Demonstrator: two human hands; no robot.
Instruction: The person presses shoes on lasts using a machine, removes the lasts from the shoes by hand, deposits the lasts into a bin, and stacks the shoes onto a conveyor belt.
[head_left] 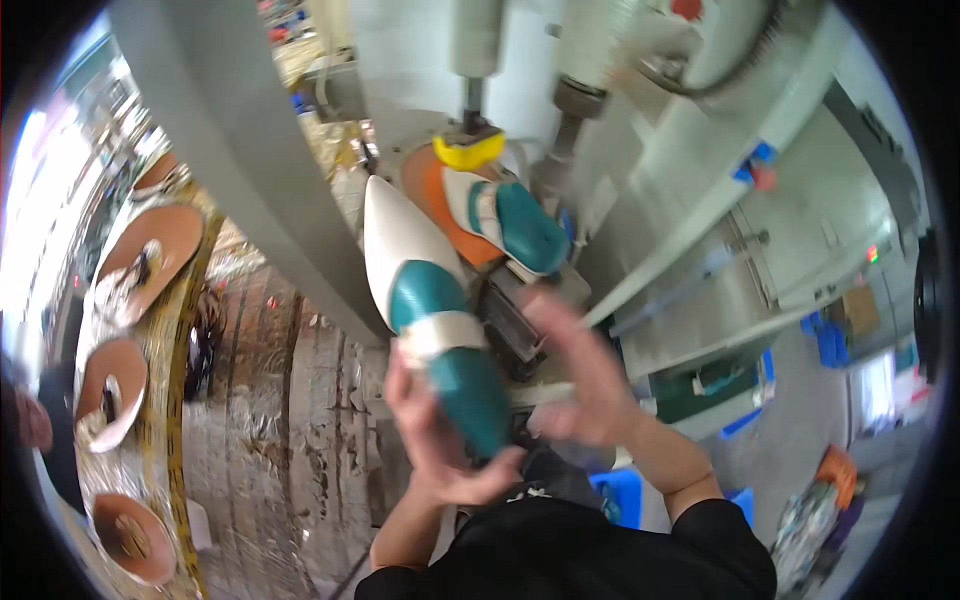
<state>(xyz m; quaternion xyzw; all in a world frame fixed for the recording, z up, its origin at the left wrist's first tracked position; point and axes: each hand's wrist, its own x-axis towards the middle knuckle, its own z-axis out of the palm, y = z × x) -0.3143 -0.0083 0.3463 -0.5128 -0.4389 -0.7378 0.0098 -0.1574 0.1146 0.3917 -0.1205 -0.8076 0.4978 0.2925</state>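
My left hand (430,430) is closed around the heel end of a teal shoe last (470,390) with a white pointed shoe upper (400,230) over its toe and a white band (441,336) round its middle. The toe points away from me, toward the machine. My right hand (580,375) is off the last, to its right, with fingers apart and nothing seen in it; it is blurred. Ahead, a second teal shoe last (530,230) with white on it lies by an orange pad (445,205) under the machine's yellow-tipped press rod (470,150).
A thick grey post (240,150) slants down at my left. Beyond it, several tan shoe uppers (150,250) stand along a rack edged with yellow tape (180,400). To my right are a pale machine panel (810,220) and blue bins (620,495). Part of another person (35,425) shows at far left.
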